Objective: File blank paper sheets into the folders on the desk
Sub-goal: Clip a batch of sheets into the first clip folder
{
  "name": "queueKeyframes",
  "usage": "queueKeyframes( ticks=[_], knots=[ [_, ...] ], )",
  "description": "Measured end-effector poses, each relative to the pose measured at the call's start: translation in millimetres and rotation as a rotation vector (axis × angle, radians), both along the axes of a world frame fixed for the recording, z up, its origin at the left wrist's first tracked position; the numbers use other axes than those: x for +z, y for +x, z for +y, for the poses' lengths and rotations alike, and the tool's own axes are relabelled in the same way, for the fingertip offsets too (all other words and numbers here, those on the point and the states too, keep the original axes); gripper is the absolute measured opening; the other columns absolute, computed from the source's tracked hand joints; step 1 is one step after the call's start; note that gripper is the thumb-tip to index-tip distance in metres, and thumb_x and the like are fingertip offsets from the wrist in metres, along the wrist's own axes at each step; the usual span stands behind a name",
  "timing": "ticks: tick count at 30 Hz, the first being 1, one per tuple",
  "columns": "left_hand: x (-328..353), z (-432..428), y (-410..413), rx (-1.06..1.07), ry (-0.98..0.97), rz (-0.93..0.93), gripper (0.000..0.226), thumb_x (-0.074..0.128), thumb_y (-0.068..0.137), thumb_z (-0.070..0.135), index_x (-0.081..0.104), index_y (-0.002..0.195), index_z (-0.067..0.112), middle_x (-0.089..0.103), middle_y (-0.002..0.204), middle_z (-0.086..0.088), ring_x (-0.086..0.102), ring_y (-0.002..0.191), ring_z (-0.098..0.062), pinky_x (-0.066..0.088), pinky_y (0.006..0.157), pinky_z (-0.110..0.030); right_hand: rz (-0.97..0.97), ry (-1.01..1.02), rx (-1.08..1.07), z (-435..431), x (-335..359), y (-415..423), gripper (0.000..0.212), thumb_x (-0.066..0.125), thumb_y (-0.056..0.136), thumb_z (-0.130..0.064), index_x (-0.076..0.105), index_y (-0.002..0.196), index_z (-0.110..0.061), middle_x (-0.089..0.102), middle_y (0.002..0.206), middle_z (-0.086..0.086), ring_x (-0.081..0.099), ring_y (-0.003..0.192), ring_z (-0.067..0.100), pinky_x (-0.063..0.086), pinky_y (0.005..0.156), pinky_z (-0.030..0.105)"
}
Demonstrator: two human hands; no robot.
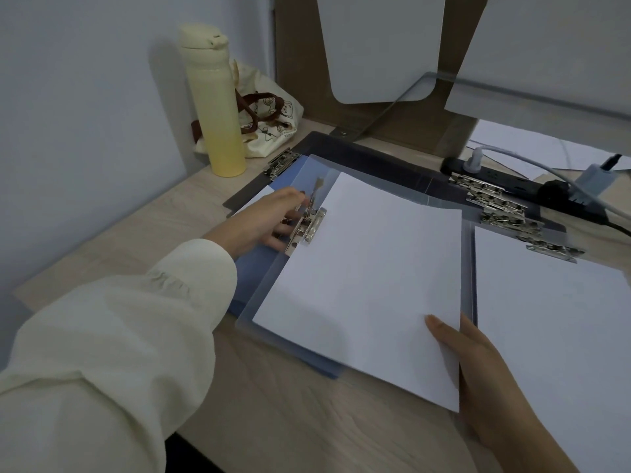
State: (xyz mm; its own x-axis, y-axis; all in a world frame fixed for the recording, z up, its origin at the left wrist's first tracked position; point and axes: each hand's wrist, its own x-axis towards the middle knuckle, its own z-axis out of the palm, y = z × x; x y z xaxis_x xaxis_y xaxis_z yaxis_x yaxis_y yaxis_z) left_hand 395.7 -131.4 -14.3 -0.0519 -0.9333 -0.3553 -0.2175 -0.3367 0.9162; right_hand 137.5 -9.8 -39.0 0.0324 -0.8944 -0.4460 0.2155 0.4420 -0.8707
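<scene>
Step in hand, by the look of it: seating a blank sheet [368, 278] under the spring clip [307, 228] of the top translucent folder [246, 322], stacked on a blue folder [252, 271] on the wooden desk [273, 421].

Left hand [269, 216]: fingers curled round the clip, lever tilted up. Right hand [478, 363]: pinching the sheet's near right corner, thumb on top, fingers underneath. Sheet lying on the translucent folder, left edge at the clip; already under the jaw or only beside it, not readable from here. Slightly skewed against the folder's border.

To do it well:
- Press the lever fully for a wide jaw before moving any paper.
- Slide the sheet leftward with the right hand, right up into the clip.
- Square against the folder border first, then ease the lever down; no snapping, risk of a crease.
- Hold the corner until clamped.

At right: more clipped folders [505, 213] and paper. Far left: yellow bottle [218, 107].
</scene>
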Motion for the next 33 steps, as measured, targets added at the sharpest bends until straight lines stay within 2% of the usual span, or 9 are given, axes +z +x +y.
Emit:
queueKeyframes(
  ticks=[4,11,15,20,22,24,27,29,33],
  knots=[
    [-4,5,8,-0.007,0.059,0.099,0.037,0.040,0.093,0.052,0.053,0.086,0.018,0.061,0.093,-0.003,0.063,0.085,-0.019,0.056,0.070,-0.037,0.002,-0.010,0.007,-1,0,0,0.020,0.051,0.092,-0.017,0.061,0.104,-0.030,0.075,0.088,-0.007,0.072,0.072,0.010,0.049,0.064,0.028],
    [-4,14,18,-0.078,0.105,0.250,0.032,0.052,0.090,0.041,0.056,0.114,0.020,0.062,0.113,-0.007,0.064,0.099,-0.018,0.057,0.069,-0.031,0.013,-0.021,0.012,2,0,0,0.028,0.050,0.091,-0.016,0.060,0.116,-0.022,0.074,0.098,-0.002,0.072,0.082,0.016,0.050,0.065,0.029],
    [-4,19,18,-0.090,0.153,0.161,0.042,0.049,0.089,0.049,0.055,0.118,0.018,0.064,0.117,-0.009,0.064,0.104,-0.020,0.058,0.077,-0.033,0.019,-0.020,0.010,2,0,0,0.025,0.051,0.091,-0.016,0.061,0.112,-0.024,0.075,0.094,-0.004,0.072,0.077,0.014,0.050,0.063,0.028],
    [-3,27,18,-0.154,0.315,0.015,0.066,0.034,0.084,0.069,0.059,0.113,0.015,0.071,0.106,-0.008,0.070,0.090,-0.018,0.057,0.065,-0.032,0.036,-0.015,0.005,2,2,2,0.024,0.051,0.091,-0.016,0.062,0.111,-0.024,0.075,0.094,-0.003,0.071,0.080,0.016,0.050,0.063,0.029],
    [-3,31,19,-0.175,0.346,0.007,0.061,0.034,0.086,0.065,0.060,0.108,0.015,0.074,0.098,-0.006,0.072,0.083,-0.017,0.057,0.062,-0.030,0.045,-0.006,-0.003,1,2,3,0.026,0.052,0.091,-0.015,0.061,0.115,-0.022,0.075,0.095,-0.001,0.070,0.083,0.019,0.050,0.063,0.030],
    [-5,35,21,-0.173,0.322,0.044,0.046,0.040,0.090,0.054,0.059,0.108,0.016,0.074,0.099,-0.006,0.072,0.084,-0.017,0.058,0.064,-0.030,0.047,0.004,-0.010,1,3,3,0.027,0.051,0.091,-0.015,0.061,0.116,-0.020,0.074,0.096,0.001,0.069,0.084,0.020,0.049,0.063,0.030],
    [-13,39,20,-0.120,0.252,0.062,0.028,0.050,0.092,0.037,0.059,0.110,0.018,0.073,0.102,-0.005,0.070,0.091,-0.018,0.057,0.075,-0.031,0.049,0.010,-0.015,1,5,4,0.029,0.051,0.092,-0.014,0.059,0.119,-0.019,0.072,0.102,0.004,0.067,0.090,0.023,0.049,0.065,0.031],
    [-18,41,18,-0.079,0.218,0.010,0.028,0.054,0.091,0.033,0.059,0.113,0.015,0.071,0.108,-0.006,0.067,0.099,-0.018,0.053,0.084,-0.030,0.057,0.010,-0.022,1,4,4,0.027,0.051,0.092,-0.014,0.060,0.117,-0.020,0.072,0.101,0.003,0.066,0.090,0.023,0.049,0.065,0.032],
    [-23,43,13,-0.044,0.164,-0.065,0.022,0.055,0.092,0.028,0.061,0.109,0.015,0.069,0.105,-0.003,0.065,0.095,-0.014,0.050,0.074,-0.019,0.068,0.000,-0.020,1,3,4,0.026,0.049,0.093,-0.013,0.059,0.114,-0.022,0.071,0.102,0.003,0.066,0.090,0.022,0.048,0.065,0.031]
  ],
)
